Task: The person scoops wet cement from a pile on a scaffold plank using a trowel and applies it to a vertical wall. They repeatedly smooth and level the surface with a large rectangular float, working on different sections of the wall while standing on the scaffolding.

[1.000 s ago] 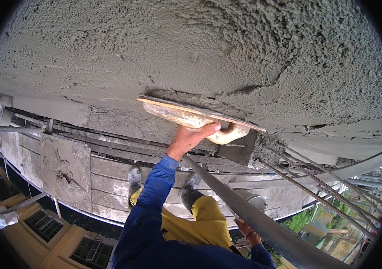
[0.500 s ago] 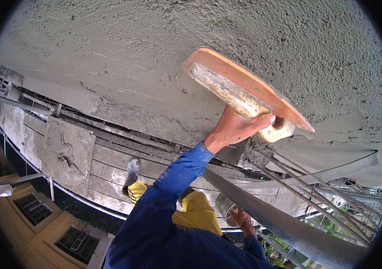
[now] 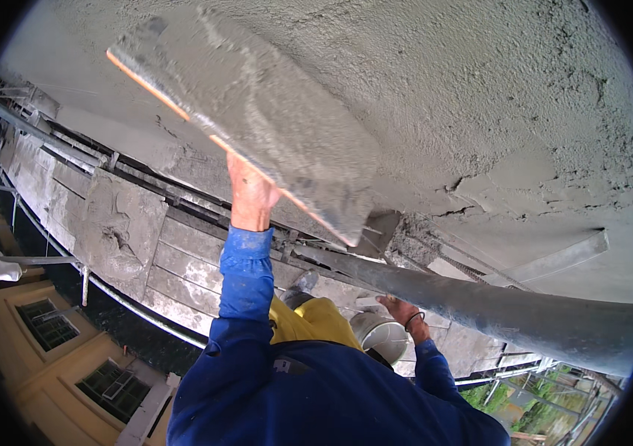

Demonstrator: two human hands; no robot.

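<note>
My left hand (image 3: 252,189), in a blue sleeve, grips an orange plastering float (image 3: 279,126) from behind and below. The float's broad face is turned toward me and smeared with wet grey mortar. Beyond it spreads the rough mortar wall surface (image 3: 465,97), with a crack near its lower part. My right hand (image 3: 401,309), a dark band at the wrist, is closed just above a grey bucket (image 3: 383,336). A small pale piece shows by its fingertips; I cannot make out what it is.
A thick grey pipe (image 3: 495,308) crosses close on the right, with steel bars (image 3: 465,264) behind it. Below lies a plank platform (image 3: 182,256) carrying a board of mortar (image 3: 116,230). A metal rail (image 3: 145,308) edges it; a building with windows (image 3: 49,323) stands beyond.
My left hand has moved left, and the float has turned so its mortar-covered face shows instead of its handle side. My right hand has risen from the bucket's rim to above it.
</note>
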